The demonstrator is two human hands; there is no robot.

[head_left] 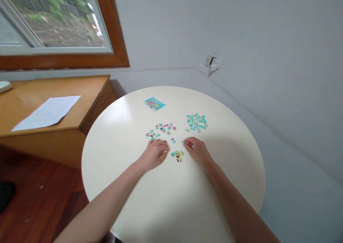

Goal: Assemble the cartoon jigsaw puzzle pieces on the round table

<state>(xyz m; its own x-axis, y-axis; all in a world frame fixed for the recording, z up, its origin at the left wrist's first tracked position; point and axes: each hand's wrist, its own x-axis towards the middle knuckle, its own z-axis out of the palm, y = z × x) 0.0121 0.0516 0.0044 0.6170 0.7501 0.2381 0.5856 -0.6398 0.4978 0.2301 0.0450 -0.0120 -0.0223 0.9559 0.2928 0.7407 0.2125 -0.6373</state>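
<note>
My right hand [196, 151] pinches a small puzzle piece [183, 142] between thumb and fingertips, just above the white tabletop. To its left, my left hand [155, 153] rests with bent fingers, thumb and forefinger a little apart and nothing visible between them. Between the hands lies a joined cluster of puzzle pieces [178, 155] showing a yellow cartoon figure with a wide smile. A single loose piece [173, 140] sits just beyond it. Several pink, teal and dark puzzle pieces [162, 127] are scattered past my left hand, which partly hides some of them.
A pile of green and teal puzzle pieces [197, 122] lies at the right of the round white table [171, 207]. Farther back is a picture card [154, 104]. A wooden desk [66, 86] with a paper sheet [48, 111] stands at left; walls border the back and right.
</note>
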